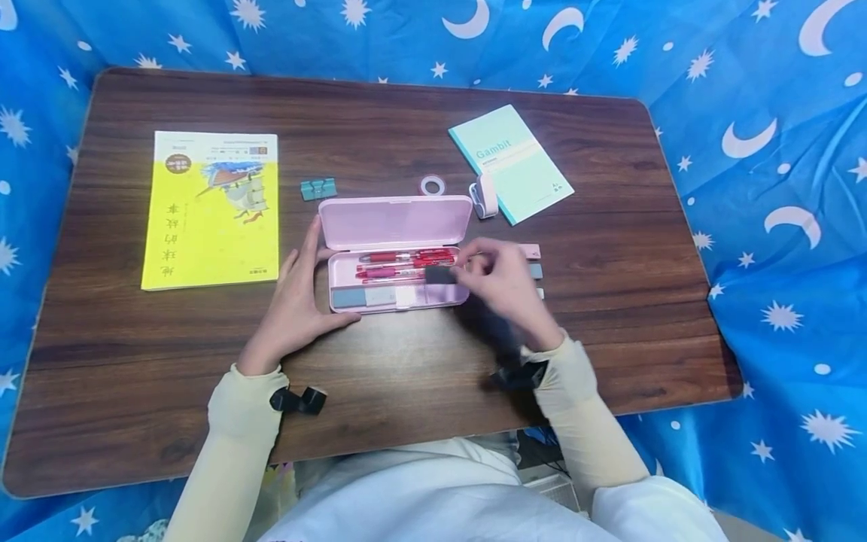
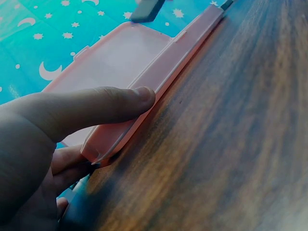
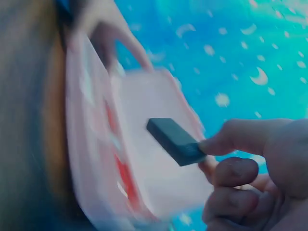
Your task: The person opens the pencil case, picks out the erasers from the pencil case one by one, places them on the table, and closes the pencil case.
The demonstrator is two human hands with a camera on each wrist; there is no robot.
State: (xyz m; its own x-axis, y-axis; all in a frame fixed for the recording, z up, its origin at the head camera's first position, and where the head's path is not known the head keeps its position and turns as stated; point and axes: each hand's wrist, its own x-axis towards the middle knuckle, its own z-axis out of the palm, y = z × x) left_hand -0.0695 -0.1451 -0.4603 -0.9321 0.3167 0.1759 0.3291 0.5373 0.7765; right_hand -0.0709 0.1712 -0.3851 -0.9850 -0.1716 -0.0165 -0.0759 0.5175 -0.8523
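Note:
An open pink pencil case (image 1: 396, 224) lies mid-table with its lid raised at the back. Several red pens (image 1: 400, 257) fill its rear part, and a grey block (image 1: 348, 297) sits in the front compartment beside a whitish one. My left hand (image 1: 298, 301) grips the case's left end, thumb (image 2: 120, 103) along the front wall and fingers behind the end. With thumb and index finger, my right hand (image 1: 501, 282) pinches a black eraser (image 3: 173, 142) over the case's right end. In the head view, the eraser overlaps the pens' right ends.
A yellow book (image 1: 213, 218) lies left, and a teal binder clip (image 1: 318, 188) behind the case. A tape roll (image 1: 432, 185), a pale pink-and-white gadget (image 1: 484, 197) and a mint notebook (image 1: 515, 165) are back right. A pink block (image 1: 531, 251) and other small pieces show behind the right hand.

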